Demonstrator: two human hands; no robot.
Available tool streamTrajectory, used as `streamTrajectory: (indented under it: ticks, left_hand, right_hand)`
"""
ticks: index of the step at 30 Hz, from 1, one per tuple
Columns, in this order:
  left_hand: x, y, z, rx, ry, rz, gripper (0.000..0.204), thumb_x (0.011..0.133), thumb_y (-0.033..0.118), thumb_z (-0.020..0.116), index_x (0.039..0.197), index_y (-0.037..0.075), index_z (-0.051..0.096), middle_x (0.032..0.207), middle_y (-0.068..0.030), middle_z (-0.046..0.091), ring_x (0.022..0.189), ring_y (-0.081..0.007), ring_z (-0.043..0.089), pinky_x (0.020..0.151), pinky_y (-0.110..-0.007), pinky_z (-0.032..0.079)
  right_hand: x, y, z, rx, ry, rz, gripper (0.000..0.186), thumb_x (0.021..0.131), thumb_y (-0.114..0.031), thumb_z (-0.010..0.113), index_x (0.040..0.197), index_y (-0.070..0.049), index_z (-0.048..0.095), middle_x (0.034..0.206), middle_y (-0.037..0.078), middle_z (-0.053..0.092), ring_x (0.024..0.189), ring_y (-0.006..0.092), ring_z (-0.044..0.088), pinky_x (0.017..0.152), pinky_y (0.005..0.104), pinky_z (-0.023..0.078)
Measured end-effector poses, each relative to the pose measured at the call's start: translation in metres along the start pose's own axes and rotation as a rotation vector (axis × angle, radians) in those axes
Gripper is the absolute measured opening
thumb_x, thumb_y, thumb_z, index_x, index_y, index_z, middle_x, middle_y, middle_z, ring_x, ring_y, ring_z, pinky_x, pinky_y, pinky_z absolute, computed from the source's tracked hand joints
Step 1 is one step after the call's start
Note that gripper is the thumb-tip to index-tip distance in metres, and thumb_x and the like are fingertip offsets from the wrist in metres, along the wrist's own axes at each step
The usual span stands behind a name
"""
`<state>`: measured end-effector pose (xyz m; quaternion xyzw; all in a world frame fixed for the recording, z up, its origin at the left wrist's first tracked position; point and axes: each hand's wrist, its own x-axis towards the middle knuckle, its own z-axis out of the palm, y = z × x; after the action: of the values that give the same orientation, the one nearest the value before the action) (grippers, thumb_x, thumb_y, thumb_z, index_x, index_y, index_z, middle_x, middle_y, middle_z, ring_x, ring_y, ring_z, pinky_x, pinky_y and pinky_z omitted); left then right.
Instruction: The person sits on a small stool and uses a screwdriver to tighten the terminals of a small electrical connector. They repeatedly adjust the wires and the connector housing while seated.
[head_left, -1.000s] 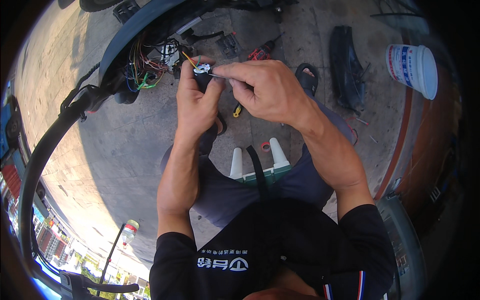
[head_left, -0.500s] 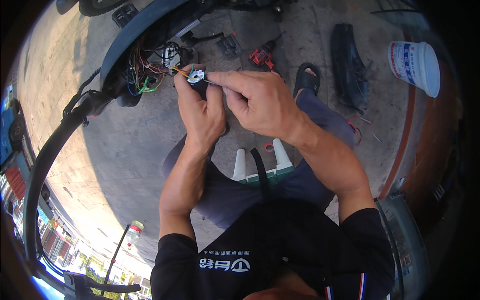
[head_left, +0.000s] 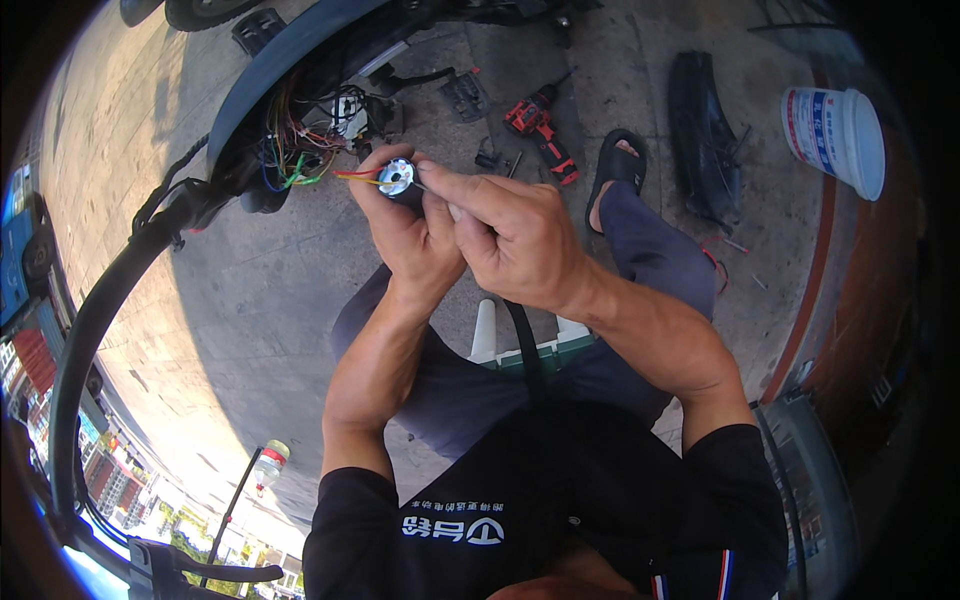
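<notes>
My left hand (head_left: 405,240) is closed round a small cylindrical dark part with a silver, round end (head_left: 401,172) facing up. Red and yellow wires (head_left: 355,174) run from it. My right hand (head_left: 525,235) is closed on a thin metal tool (head_left: 424,188), its index finger pointing at the silver end; the tool's handle is hidden in the fingers, and whether its tip touches the part is unclear. Above my left hand hangs a tangle of coloured wires (head_left: 300,140) beside a white-labelled box (head_left: 350,116) in the vehicle's dark body (head_left: 245,108).
A red drill (head_left: 540,130), a black plastic panel (head_left: 700,140), a white bucket (head_left: 830,135) and small tools lie on the paving (head_left: 220,300). A handlebar (head_left: 90,320) curves along the left. A green-and-white stool (head_left: 485,335) is between my legs, near my sandalled foot (head_left: 615,170).
Both my hands have moved down toward my body with the part, whose silver end now faces up more fully. The wires on it now lie more nearly sideways.
</notes>
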<state>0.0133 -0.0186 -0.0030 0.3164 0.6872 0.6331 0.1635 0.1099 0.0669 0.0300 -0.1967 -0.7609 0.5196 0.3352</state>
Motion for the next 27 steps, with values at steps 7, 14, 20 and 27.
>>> streamTrajectory:
  ticks: [7, 14, 20, 27]
  left_hand:
    - [-0.001, 0.0, 0.002, 0.038, -0.021, 0.001, 0.043, 0.085, -0.01, 0.052, 0.125, 0.001, 0.041, 0.105, -0.0118, 0.054, 0.091, -0.0166, 0.056, 0.082, -0.03, 0.048]
    - [-0.001, -0.002, 0.002, 0.049, -0.024, -0.022, 0.042, 0.083, -0.009, 0.053, 0.123, -0.001, 0.042, 0.104, -0.0131, 0.054, 0.089, -0.0186, 0.057, 0.081, -0.032, 0.048]
    - [0.009, 0.008, -0.004, 0.15, -0.075, 0.062, 0.048, 0.085, 0.003, 0.055, 0.131, -0.003, 0.041, 0.107, -0.0132, 0.053, 0.096, -0.0196, 0.054, 0.086, -0.035, 0.046]
    - [0.013, 0.02, -0.01, -0.324, -0.136, -0.21, 0.048, 0.089, 0.019, 0.052, 0.133, 0.001, 0.045, 0.102, -0.0068, 0.054, 0.087, -0.0123, 0.05, 0.083, -0.028, 0.043]
  right_hand:
    - [-0.006, 0.0, -0.004, 0.05, -0.082, 0.073, 0.036, 0.088, 0.006, 0.056, 0.123, 0.005, 0.064, 0.11, 0.021, 0.072, 0.092, 0.0303, 0.074, 0.077, 0.0336, 0.058]
    - [-0.003, 0.004, 0.003, 0.108, 0.007, 0.082, 0.031, 0.087, 0.001, 0.059, 0.118, 0.0, 0.068, 0.097, 0.019, 0.072, 0.081, 0.0325, 0.072, 0.066, 0.036, 0.057]
    - [0.012, 0.006, -0.017, 0.065, -0.175, 0.171, 0.035, 0.09, 0.005, 0.057, 0.124, 0.001, 0.066, 0.104, 0.019, 0.073, 0.091, 0.0218, 0.074, 0.078, 0.0302, 0.057]
    - [0.017, 0.006, -0.018, 0.078, -0.184, 0.131, 0.037, 0.089, 0.006, 0.057, 0.123, 0.0, 0.067, 0.104, 0.019, 0.073, 0.091, 0.023, 0.074, 0.077, 0.0309, 0.057]
